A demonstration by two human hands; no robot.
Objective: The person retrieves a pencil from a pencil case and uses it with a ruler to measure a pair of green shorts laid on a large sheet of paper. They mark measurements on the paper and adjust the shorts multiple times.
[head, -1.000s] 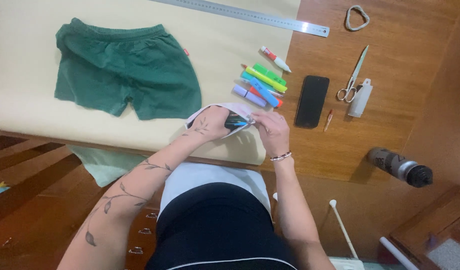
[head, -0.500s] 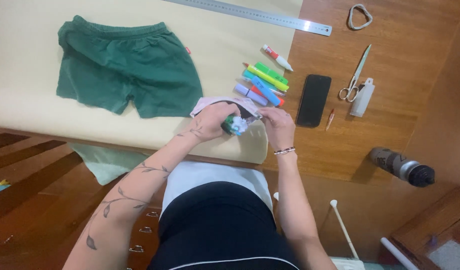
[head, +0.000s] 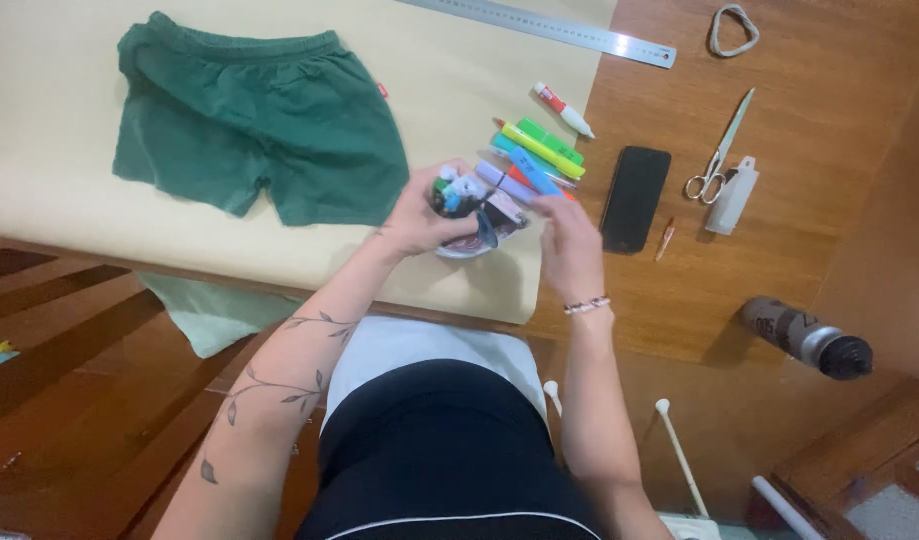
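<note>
wooden table (head: 780, 230), cream paper (head: 460, 70), green shorts (head: 260, 125)

Left hand (head: 420, 215), on a forearm tattooed with a leafy vine, is curled closed with fingers gripping; right hand (head: 570, 240), a beaded bracelet at its wrist, reaches forward, fingers extended

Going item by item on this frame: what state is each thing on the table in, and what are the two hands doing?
Left hand: closed around a bundle of pens.
Right hand: open, fingers at the pencil pouch.
Pencil pouch: open, lifted.
Green shorts: spread flat on the beige paper.
Markers: loose, lying side by side.
Phone: screen dark, lying flat.
Scissors: closed.
Steel ruler: flat.
Bottle: on its side, capped.
</note>
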